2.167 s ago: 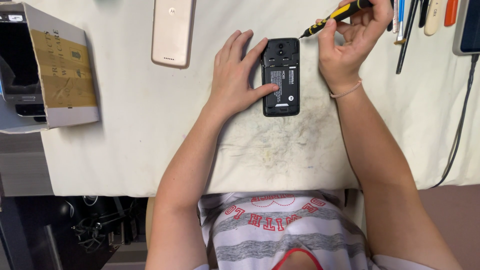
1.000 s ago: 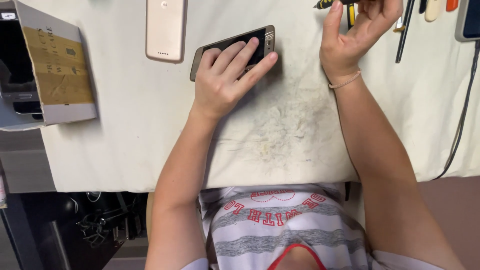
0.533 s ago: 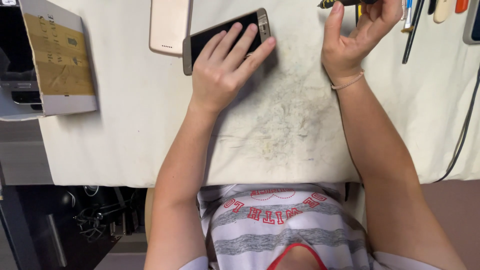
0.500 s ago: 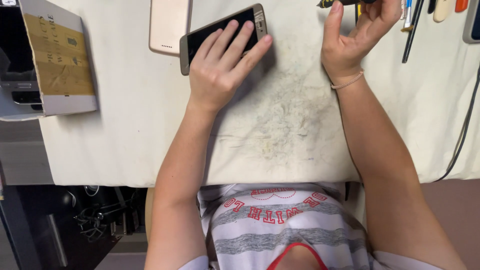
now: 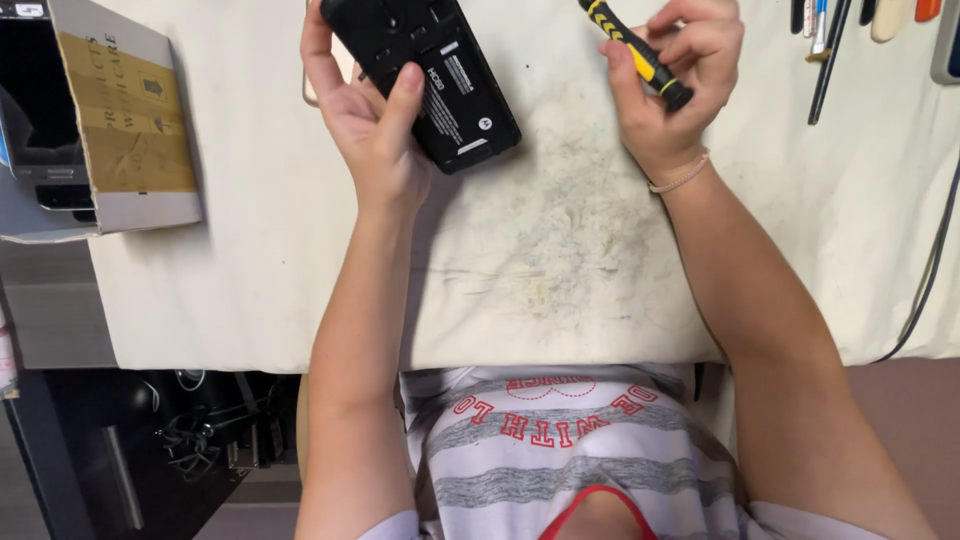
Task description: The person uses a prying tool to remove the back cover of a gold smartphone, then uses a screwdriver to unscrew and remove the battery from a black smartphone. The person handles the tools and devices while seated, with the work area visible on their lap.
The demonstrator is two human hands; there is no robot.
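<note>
My left hand holds a black phone with its back cover off, the inner side up, raised and tilted over the white cloth-covered table. The thumb lies on the phone's face and the fingers wrap its left edge. To the right, my right hand grips a small screwdriver with a yellow and black handle, its tip pointing up-left and out of view. The two hands are apart, with the screwdriver close to the phone's upper right.
A grey and brown cardboard box stands at the table's left edge. Several pens and tools lie at the top right, and a dark cable runs down the right side. A pale phone lies mostly hidden behind my left hand. The cloth's middle is stained.
The left hand turned the phone over from screen side up to open back up and lifted it. The right hand brought the screwdriver down towards it.
</note>
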